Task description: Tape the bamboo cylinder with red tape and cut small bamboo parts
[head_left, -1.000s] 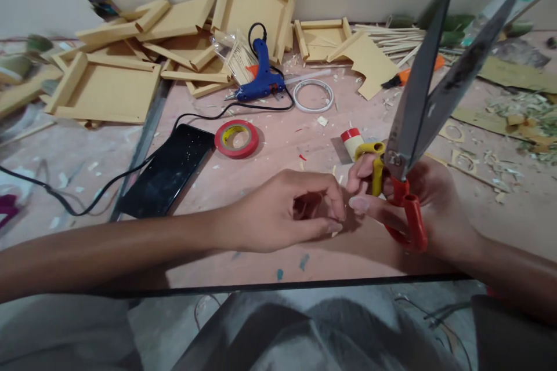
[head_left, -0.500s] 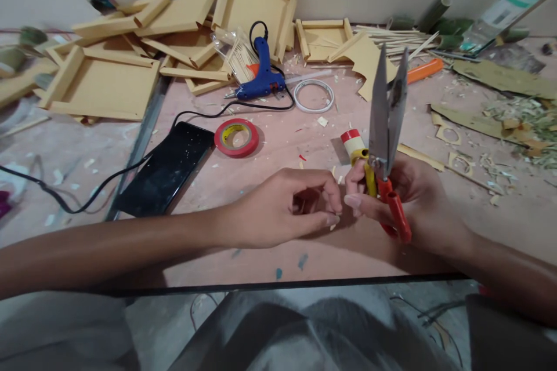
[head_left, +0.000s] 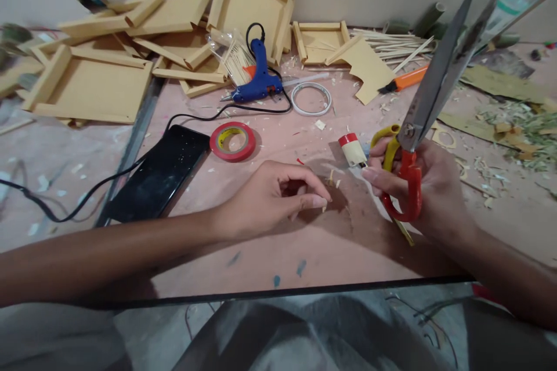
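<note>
My right hand (head_left: 435, 191) is closed around a pair of scissors (head_left: 409, 133) with red and yellow handles. Their long blades point up to the right and stand slightly apart. Just left of those fingers, a small cream cylinder with a red band (head_left: 351, 149) rests on the table. Below the hand a thin yellow strip (head_left: 405, 232) sticks out. My left hand (head_left: 274, 197) hovers low over the table, thumb and forefinger pinched on a tiny pale scrap (head_left: 324, 207), too small to identify. Little offcuts (head_left: 337, 184) lie near its fingertips.
Red tape (head_left: 249, 144), a black phone (head_left: 159, 174), a white tape ring (head_left: 327, 105) and a blue glue gun (head_left: 256, 88) with its cord lie beyond my left arm. Cardboard trays (head_left: 96, 81) pile up behind. An orange cutter (head_left: 409, 78), sticks and shavings (head_left: 522, 139) are at right.
My right hand has moved right, away from my left, and the scissors have gone from upright to leaning right. The banded cylinder shows more fully. My left hand has shifted slightly left.
</note>
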Demonstrator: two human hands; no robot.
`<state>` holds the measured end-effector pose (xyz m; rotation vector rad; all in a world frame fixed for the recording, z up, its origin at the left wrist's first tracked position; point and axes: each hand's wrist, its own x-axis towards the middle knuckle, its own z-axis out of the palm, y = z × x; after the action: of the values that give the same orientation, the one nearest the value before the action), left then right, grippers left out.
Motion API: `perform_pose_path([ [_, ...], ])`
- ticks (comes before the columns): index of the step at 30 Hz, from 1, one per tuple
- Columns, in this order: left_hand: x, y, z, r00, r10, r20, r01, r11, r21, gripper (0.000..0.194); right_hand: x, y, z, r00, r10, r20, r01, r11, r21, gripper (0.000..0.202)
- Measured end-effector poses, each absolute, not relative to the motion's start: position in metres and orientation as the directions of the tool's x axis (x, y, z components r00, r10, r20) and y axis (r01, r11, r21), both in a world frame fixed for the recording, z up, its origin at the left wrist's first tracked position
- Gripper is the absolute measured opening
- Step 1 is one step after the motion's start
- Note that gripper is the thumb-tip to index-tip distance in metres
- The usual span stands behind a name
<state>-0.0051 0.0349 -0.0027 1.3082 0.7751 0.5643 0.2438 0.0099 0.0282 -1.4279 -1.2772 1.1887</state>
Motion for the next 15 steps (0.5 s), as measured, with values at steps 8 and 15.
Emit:
perform_pose_path([
  [8, -0.003, 0.033, -0.001, 0.615, 0.75, -0.244, -0.03, 0.331, 0.943, 0.037, 0.252, 0.01, 0.024, -0.031, 0.994, -0.107, 0.161, -0.101, -0.982, 0.034],
  [15, -0.001, 0.029, -0.004, 0.638, 0.746, -0.194, -0.192, 0.398, 0.897, 0.04, 0.242, 0.011, 0.024, -0.117, 0.983, -0.141, 0.153, -0.123, -0.981, 0.023],
])
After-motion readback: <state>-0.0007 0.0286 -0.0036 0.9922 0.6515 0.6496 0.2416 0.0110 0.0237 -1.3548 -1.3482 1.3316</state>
